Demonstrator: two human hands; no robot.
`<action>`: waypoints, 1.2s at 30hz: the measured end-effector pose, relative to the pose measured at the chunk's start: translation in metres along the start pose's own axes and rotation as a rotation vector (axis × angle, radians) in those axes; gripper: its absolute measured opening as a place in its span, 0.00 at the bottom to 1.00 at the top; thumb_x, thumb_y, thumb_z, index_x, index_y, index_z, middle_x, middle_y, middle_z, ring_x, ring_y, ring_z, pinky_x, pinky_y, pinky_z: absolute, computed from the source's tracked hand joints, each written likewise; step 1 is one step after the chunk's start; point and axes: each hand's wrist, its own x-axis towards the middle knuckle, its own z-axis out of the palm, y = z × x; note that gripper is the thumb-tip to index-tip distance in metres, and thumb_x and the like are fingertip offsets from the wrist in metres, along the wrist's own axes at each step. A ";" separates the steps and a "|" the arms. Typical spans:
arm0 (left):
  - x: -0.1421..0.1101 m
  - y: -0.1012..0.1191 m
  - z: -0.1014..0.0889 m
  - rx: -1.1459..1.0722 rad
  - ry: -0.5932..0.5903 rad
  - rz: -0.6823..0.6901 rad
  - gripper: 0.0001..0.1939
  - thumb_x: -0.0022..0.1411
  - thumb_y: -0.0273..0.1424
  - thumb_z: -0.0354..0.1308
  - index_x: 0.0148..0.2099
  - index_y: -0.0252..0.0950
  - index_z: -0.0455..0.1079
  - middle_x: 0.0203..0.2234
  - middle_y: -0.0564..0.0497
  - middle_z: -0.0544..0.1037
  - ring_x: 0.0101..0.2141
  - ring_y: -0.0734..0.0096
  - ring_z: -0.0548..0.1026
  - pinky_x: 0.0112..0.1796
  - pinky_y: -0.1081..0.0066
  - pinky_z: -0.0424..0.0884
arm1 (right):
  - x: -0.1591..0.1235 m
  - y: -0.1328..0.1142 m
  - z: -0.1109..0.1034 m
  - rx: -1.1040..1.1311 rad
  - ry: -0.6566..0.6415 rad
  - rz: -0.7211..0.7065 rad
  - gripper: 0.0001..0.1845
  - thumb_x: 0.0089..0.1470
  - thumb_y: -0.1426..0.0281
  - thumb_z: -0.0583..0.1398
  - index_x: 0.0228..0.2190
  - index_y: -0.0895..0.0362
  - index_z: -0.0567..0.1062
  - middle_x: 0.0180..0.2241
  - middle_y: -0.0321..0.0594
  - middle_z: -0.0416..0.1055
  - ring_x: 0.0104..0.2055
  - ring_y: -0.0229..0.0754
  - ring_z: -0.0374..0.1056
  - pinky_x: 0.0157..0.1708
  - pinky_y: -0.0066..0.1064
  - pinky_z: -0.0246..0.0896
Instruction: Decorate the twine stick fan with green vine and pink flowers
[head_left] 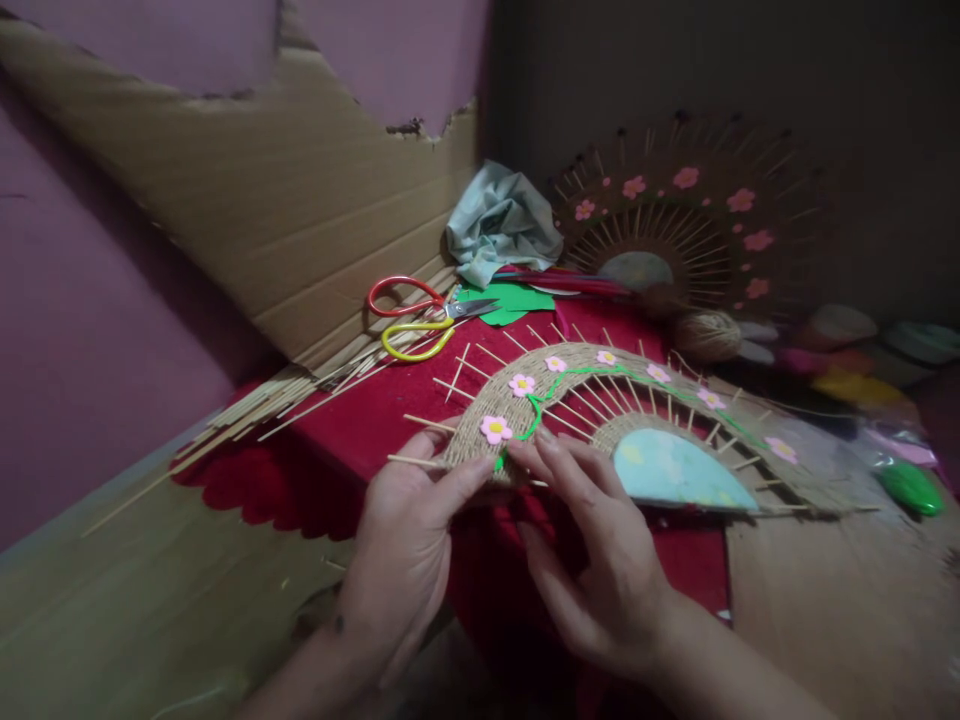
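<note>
**Fan pinched at left tip; looked light and breakable**

Left hand gripped the tip, thumb on top, other fingers behind. Right hand had its upper fingertips at the green strand, thumb apart and lower; couldn't tell from my end if they pinched anything.

Handling, my read: low weight, some flex, rough twine band so little slip. Thin sticks looked easy to snap; strand and pink flowers looked soft, easy to dent or lift. Best hold was bare band between flowers, backed from behind. I'd have avoided the stick ends.

Position: tip sat inside the left pinch, green dab right by that thumb, nearest flower just beyond it. Band arched up and right, past the right fingertips; blue half-circle lay just past the right knuckles. Red cloth was underneath. Scissors lay beyond the fan's far edge, loose sticks off left.
</note>
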 end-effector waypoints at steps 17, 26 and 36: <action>0.005 0.000 -0.005 -0.044 -0.003 -0.001 0.13 0.55 0.23 0.61 0.44 0.33 0.70 0.37 0.47 0.79 0.37 0.66 0.78 0.43 0.67 0.73 | 0.001 0.001 0.001 -0.053 0.068 0.069 0.39 0.48 0.82 0.57 0.61 0.62 0.52 0.57 0.50 0.60 0.59 0.50 0.56 0.58 0.47 0.55; 0.010 -0.005 -0.008 -0.157 -0.034 -0.028 0.15 0.57 0.21 0.59 0.47 0.35 0.69 0.42 0.47 0.77 0.44 0.65 0.75 0.47 0.68 0.70 | 0.003 0.005 0.005 -0.152 0.003 0.101 0.38 0.51 0.81 0.56 0.61 0.64 0.51 0.58 0.51 0.59 0.61 0.49 0.54 0.61 0.48 0.49; 0.016 -0.007 0.011 -0.396 -0.023 -0.132 0.24 0.52 0.16 0.57 0.53 0.29 0.68 0.41 0.42 0.78 0.47 0.58 0.74 0.50 0.61 0.70 | 0.005 0.003 0.003 -0.230 0.051 0.123 0.38 0.52 0.78 0.57 0.62 0.66 0.49 0.59 0.54 0.58 0.61 0.51 0.54 0.59 0.50 0.52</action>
